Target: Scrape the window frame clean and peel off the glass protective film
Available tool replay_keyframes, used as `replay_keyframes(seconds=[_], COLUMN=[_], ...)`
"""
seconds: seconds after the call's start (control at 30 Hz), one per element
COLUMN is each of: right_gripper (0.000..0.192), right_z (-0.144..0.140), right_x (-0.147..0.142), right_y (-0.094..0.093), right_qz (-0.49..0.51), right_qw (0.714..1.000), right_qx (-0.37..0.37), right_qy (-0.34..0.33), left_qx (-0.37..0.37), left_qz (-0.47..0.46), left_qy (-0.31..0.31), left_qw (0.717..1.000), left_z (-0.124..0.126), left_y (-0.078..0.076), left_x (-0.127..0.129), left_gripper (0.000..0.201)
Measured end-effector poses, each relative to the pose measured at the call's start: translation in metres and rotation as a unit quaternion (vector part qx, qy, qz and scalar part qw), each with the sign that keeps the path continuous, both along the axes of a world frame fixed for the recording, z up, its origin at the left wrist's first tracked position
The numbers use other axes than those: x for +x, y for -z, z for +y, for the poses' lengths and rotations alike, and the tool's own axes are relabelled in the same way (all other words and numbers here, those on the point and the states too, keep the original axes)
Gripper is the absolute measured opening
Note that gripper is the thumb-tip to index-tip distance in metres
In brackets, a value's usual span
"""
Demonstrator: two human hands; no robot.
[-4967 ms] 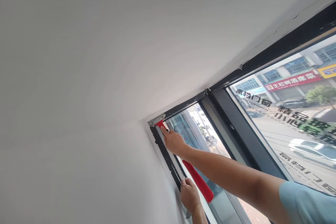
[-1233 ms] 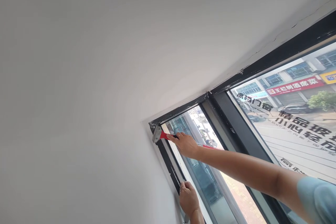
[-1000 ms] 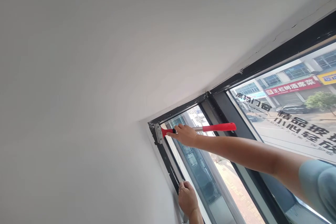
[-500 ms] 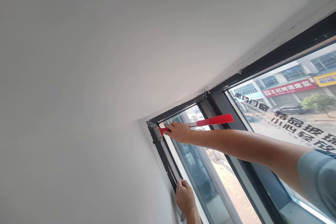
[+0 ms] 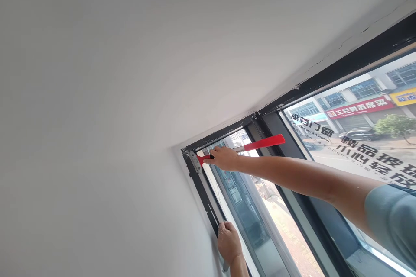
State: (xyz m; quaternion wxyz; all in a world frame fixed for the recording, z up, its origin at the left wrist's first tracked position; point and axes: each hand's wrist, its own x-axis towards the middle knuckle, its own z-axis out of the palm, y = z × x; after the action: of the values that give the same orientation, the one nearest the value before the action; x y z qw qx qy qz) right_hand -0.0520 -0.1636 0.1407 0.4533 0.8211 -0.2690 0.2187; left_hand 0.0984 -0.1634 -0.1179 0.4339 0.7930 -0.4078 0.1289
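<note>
- The red-handled scraper point(image 5: 242, 149) sits in my right hand point(image 5: 222, 158), which is closed round the neck just behind the head, with the long red grip sticking out free to the right across the glass.
- Its metal blade point(image 5: 194, 162) lies flat against the dark window frame point(image 5: 203, 188), right in the top left corner where the upright meets the top rail; holding so close to the head looks like the way to press the edge hard onto the frame.
- My right arm is stretched almost straight, since that corner is high up under the ceiling point(image 5: 162, 43).
- My left hand point(image 5: 229, 242) is lower down on the same upright, fingers curled against its edge. I judge it braces me; whether it grips anything, I cannot tell.
- The white wall point(image 5: 97, 207) runs just beside the frame.
- Beyond the big pane point(image 5: 357, 147) with its printed lettering lie a street and shopfronts.
</note>
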Motion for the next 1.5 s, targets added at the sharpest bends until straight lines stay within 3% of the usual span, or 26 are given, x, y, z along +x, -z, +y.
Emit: replay_keyframes(seconds=[0.53,0.87,1.5], right_gripper=[0.053,0.052,0.052], right_z=[-0.009,0.005,0.003], right_x=[0.007,0.007,0.019], right_y=[0.001,0.005,0.008], right_qz=[0.004,-0.02,-0.035], right_qw=[1.0,1.0,0.999], right_qx=[-0.009,0.005,0.01], right_qy=[-0.019,-0.011,-0.029], left_qx=[0.004,0.003,0.003], left_qz=[-0.007,-0.002,0.008], left_qy=[-0.003,-0.001,0.003], left_qw=[1.0,1.0,1.0], left_z=[0.001,0.001,0.001], left_y=[-0.002,-0.003,-0.004], left_x=[0.0,0.0,-0.002], left_gripper=[0.031,0.031,0.032])
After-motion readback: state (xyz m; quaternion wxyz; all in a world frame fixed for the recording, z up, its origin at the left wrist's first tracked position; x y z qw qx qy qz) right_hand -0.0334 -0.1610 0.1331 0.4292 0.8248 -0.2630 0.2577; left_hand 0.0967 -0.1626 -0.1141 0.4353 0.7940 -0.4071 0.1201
